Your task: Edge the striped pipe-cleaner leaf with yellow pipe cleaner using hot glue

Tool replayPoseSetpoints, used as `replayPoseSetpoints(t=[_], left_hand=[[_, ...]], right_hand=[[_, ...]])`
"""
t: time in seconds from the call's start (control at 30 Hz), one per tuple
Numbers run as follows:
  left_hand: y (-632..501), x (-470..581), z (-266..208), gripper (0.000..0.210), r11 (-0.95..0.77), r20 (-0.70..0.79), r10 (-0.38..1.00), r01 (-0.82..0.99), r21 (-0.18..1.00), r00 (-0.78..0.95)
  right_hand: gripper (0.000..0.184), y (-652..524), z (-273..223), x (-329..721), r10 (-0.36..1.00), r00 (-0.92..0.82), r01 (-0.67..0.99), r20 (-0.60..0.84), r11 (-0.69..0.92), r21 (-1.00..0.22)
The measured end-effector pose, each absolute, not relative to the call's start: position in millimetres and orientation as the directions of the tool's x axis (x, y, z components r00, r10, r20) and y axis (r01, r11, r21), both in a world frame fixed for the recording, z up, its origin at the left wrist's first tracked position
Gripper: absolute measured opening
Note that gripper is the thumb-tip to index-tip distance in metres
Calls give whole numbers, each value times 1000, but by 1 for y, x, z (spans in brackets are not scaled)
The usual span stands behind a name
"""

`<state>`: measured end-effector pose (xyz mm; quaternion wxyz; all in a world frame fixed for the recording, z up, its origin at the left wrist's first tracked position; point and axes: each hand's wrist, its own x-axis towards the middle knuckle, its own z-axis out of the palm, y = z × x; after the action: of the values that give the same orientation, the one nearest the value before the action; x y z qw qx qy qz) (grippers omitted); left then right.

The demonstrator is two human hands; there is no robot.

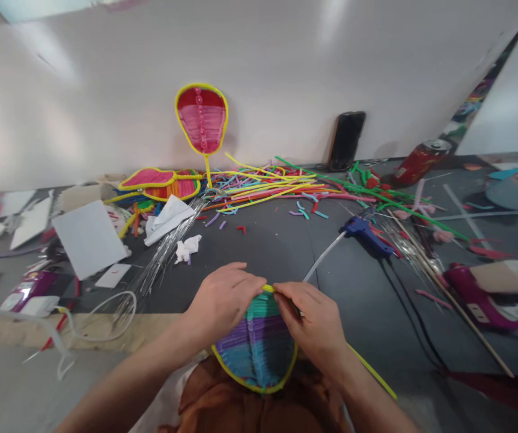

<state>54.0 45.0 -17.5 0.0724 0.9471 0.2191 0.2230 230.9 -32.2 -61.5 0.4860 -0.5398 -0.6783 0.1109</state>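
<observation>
Close to my body is a rounded pipe-cleaner panel [259,349] in bands of teal, purple and blue, with a ridge down its middle. A yellow pipe cleaner [268,288] runs along its rim. At the far edge, the fingers of my left hand [225,300] pinch this yellow strip. My right hand [315,319] grips the same strip just to the right, fingertips close to the left ones. A loose yellow length [371,371] sticks out past my right wrist. Parts of the panel's sides are hidden under both hands.
A pink and red panel [202,120] on a yellow stem stands by the white wall. Loose pipe cleaners [268,186] are heaped behind. A blue glue gun [367,234] with its cable, a phone [347,141], a red can [422,162] and a wooden stick [470,319] are to the right.
</observation>
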Motion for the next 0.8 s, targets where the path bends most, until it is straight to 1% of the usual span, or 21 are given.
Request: replayPoseSetpoints(t=[0.17, 0.23, 0.37, 0.47, 0.6, 0.8], left_hand=[[48, 56, -21, 27, -878, 367, 477, 410, 247, 799], [49, 58, -19, 28, -863, 340, 497, 416, 285, 798], [51, 60, -15, 29, -793, 234, 581, 477, 379, 780], [53, 61, -14, 28, -734, 161, 630, 516, 442, 759], [60, 62, -13, 24, -638, 22, 678, 573, 514, 735], [66, 64, -17, 22, -546, -51, 722, 614, 570, 690]], right_hand=[[16, -31, -64, 230, 847, 67, 621, 527, 379, -687], [16, -30, -65, 229, 840, 73, 626, 538, 382, -680], [17, -29, -65, 227, 833, 88, 641, 546, 372, -671], [20, -29, -66, 230, 864, 68, 670, 499, 331, -664], [25, -32, -67, 238, 914, 52, 721, 402, 244, -649], [26, -43, -61, 257, 946, 36, 763, 323, 183, -619]])
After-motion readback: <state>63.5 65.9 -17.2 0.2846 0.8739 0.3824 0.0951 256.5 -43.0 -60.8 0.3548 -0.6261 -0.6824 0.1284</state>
